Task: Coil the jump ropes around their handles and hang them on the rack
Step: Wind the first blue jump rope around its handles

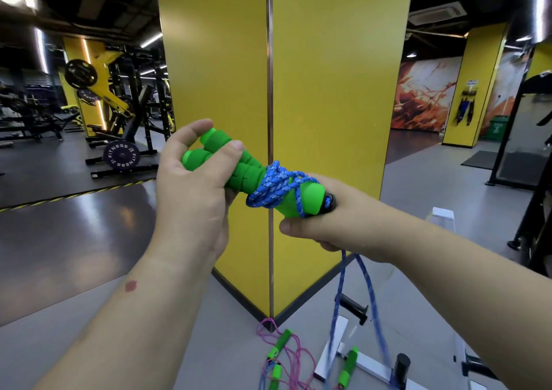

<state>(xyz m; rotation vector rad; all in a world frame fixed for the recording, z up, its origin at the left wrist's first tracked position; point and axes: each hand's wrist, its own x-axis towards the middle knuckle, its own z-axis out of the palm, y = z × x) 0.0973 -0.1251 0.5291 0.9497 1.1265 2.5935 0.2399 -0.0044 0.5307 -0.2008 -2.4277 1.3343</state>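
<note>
My left hand (191,192) grips the upper ends of two green foam handles (245,171) held side by side in front of a yellow pillar. A blue rope (277,188) is wound in several turns around their lower part. My right hand (325,222) is closed around the bottom ends and the rope. The loose blue rope (367,288) hangs from that hand down to the floor, blurred low down. On the floor lie a pink rope (298,356) and more green handles (280,343).
The yellow pillar (328,91) stands straight ahead, its corner edge behind my hands. A white metal rack base (367,362) with black pegs sits on the floor at lower right. Weight machines and a plate (122,154) fill the left background; a black frame stands at right.
</note>
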